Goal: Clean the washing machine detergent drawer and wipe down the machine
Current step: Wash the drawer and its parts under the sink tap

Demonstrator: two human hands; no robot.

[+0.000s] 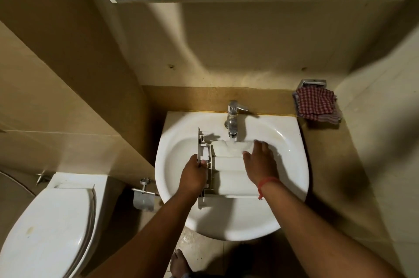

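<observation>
**White plastic drawer under the running tap**

White and boxy, the detergent drawer [229, 171] lies across the bowl of the sink [292, 164], its long side running near to far. You can see three rounded compartments side by side down its length, with the flat front panel standing on edge along the left side. Water from the chrome tap [233, 119] pours onto the far compartment, which is blurred by the flow.

Your left hand [192, 178] grips the front panel on the left, fingers curled around its edge. Your right hand [260, 162] lies over the right side of the drawer near the stream, fingers loosely spread and touching the plastic; a red thread circles that wrist.

On the wall to the right of the sink, a red checked cloth [316, 105] hangs from a metal holder. A toilet [45, 232] with its lid down sits at the near left.
</observation>
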